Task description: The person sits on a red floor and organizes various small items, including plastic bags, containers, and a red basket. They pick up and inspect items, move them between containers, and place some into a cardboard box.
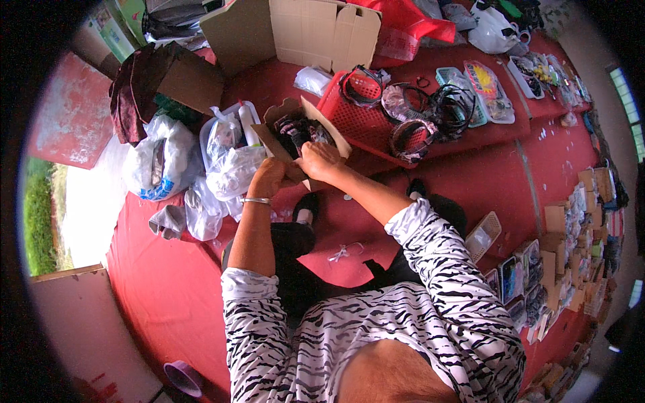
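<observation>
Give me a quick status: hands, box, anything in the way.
Left hand and right hand both gripping the small open cardboard box. Dark items inside. Red basket right behind it, plastic bags crowding the left.

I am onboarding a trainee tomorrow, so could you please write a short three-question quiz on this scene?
1. True or false: both hands grip the small cardboard box.
2. What lies on the red basket? A) dark hairbands B) shoes C) plates
3. Fill in: the left hand has a ____ bangle at its wrist.

Key: 1 true, since the right hand holds it too; 2 A; 3 silver.
</observation>
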`<state>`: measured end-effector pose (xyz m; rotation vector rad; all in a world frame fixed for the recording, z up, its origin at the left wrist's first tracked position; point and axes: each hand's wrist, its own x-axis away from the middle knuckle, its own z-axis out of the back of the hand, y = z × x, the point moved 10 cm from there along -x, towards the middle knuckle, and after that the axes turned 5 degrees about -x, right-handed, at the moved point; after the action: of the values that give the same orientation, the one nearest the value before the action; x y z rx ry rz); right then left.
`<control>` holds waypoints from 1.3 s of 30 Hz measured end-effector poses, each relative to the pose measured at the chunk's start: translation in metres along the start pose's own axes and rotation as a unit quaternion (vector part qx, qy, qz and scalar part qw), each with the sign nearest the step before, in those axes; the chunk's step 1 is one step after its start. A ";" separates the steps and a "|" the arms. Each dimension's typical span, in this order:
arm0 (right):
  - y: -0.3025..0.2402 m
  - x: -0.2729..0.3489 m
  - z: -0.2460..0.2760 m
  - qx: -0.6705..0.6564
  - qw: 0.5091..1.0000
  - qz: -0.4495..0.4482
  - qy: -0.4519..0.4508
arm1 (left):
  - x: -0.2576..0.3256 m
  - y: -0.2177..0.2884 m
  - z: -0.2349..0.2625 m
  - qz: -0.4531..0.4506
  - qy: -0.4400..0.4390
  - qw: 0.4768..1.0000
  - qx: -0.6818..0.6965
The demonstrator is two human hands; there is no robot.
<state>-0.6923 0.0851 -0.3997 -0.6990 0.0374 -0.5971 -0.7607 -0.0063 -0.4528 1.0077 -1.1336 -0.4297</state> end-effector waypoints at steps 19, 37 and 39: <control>0.031 -0.025 -0.023 0.099 0.993 -0.055 -0.031 | -0.031 -0.019 -0.002 -0.067 -0.037 0.990 -0.121; -0.004 -0.027 -0.024 0.055 0.998 -0.004 0.044 | -0.015 0.004 0.001 -0.286 -0.003 0.833 -0.473; -0.013 -0.023 -0.025 0.083 0.994 0.076 0.013 | -0.014 0.006 -0.001 -0.224 -0.046 0.908 -0.350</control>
<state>-0.7240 0.0741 -0.4148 -0.5220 0.0633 -0.4568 -0.7670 0.0074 -0.4561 0.5952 -0.7192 -1.1727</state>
